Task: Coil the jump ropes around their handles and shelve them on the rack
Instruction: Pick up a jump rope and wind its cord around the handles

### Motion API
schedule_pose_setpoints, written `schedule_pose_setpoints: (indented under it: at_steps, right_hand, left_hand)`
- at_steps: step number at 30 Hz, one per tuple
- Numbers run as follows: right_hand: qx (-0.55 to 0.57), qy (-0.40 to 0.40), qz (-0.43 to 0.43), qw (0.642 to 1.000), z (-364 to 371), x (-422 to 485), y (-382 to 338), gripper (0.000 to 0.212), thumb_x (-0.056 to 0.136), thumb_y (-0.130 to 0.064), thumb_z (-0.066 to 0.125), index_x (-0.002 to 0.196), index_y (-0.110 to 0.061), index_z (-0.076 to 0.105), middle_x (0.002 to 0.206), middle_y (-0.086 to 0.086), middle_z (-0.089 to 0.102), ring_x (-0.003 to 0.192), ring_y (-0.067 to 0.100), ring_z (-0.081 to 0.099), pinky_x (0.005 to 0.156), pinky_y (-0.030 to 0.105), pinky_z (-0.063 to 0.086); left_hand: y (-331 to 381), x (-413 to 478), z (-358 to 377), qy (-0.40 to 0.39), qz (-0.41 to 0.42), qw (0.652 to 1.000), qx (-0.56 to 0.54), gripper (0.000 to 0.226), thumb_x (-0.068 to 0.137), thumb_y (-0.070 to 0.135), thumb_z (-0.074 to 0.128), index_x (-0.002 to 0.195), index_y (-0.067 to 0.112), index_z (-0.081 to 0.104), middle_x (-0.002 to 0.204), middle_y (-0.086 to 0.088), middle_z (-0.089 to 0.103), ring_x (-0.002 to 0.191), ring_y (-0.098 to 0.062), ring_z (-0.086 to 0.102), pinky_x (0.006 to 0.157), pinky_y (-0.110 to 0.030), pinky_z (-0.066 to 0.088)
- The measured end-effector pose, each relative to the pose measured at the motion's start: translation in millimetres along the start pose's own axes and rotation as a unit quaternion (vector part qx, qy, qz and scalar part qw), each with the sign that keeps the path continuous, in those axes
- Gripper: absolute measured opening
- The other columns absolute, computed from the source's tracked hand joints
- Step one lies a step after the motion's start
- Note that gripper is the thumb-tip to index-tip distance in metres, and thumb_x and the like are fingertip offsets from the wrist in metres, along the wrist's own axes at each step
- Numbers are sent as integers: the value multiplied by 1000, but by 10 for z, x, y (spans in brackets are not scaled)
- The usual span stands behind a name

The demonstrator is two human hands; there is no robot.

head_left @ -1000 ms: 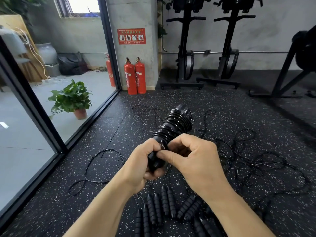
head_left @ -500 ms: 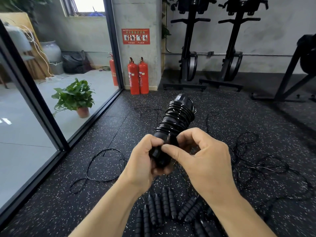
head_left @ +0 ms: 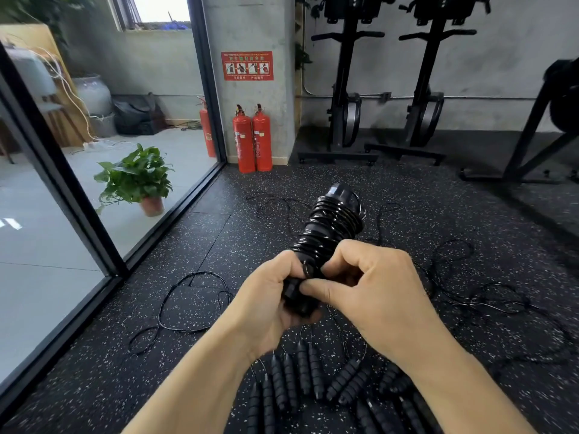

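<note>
I hold a black jump rope bundle (head_left: 332,227), its cord wound in tight turns around the paired handles, tilted up and away from me. My left hand (head_left: 269,302) grips the near end of the handles. My right hand (head_left: 372,289) pinches the cord at that same end, thumb and fingers curled against the bundle. Several more black ribbed jump rope handles (head_left: 310,380) lie side by side on the floor below my wrists. Their thin black cords (head_left: 470,296) trail loose and tangled over the floor to the right and ahead. No rack shows.
Speckled black rubber floor (head_left: 219,245). A glass wall with a black frame (head_left: 62,183) runs along the left, a potted plant (head_left: 138,180) behind it. Two red fire extinguishers (head_left: 252,142) stand by a concrete pillar. Black exercise machines (head_left: 344,89) line the back wall. A loose cord loop (head_left: 188,302) lies left.
Both hands stay at the near end of the bundle; the right fingers have shifted slightly on the cord. The bundle sits a little higher in view.
</note>
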State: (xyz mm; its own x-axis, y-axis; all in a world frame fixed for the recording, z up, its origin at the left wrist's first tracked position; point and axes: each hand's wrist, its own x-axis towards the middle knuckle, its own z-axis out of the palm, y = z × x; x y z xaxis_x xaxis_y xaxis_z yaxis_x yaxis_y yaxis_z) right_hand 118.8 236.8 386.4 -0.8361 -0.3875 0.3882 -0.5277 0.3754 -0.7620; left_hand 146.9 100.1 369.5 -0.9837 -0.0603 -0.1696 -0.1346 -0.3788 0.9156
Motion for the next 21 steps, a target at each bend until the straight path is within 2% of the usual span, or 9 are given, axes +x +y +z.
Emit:
schedule_pose_setpoints:
  at_steps: [6,12,14,19,21]
  right_hand:
    - [12,8,25,1000,-21,14,-4,28,61,-34,89,62,-18,66,57,-9,64,50,4,53,54,34,49]
    - [25,16,35,999,-41,1,-43,31,61,-38,88,59,-18,64,54,-5,62,45,2,47,47,29,42]
    - [25,20,31,999,-41,-1,-50,32,63,-38,87,59,-17,64,54,-6,62,45,3,48,47,28,42]
    - [25,11,22,999,-93,-25,-26,30,64,-43,84,65,-19,67,60,-6,66,54,11,59,56,40,51]
    - [36,3,13,999,-157,-33,26,22,72,-40,80,68,-21,70,60,-8,67,52,8,58,54,34,49]
  left_hand:
    - [-34,-18,55,22,50,998,43,44,81,11,39,55,23,71,64,-3,61,53,-13,53,45,-26,45]
    - [-47,-28,64,43,96,992,75,17,60,35,56,55,24,67,64,-5,54,52,-12,53,41,-26,42]
    - [-57,-11,63,42,118,987,100,20,52,42,61,58,23,66,64,-4,54,52,-13,52,39,-26,40]
    - [-81,22,73,68,127,978,149,30,55,45,60,60,17,67,61,-5,57,51,-17,52,39,-27,40]
    - [-74,19,82,59,124,979,152,23,65,37,58,60,18,71,60,-4,64,52,-18,57,39,-25,40]
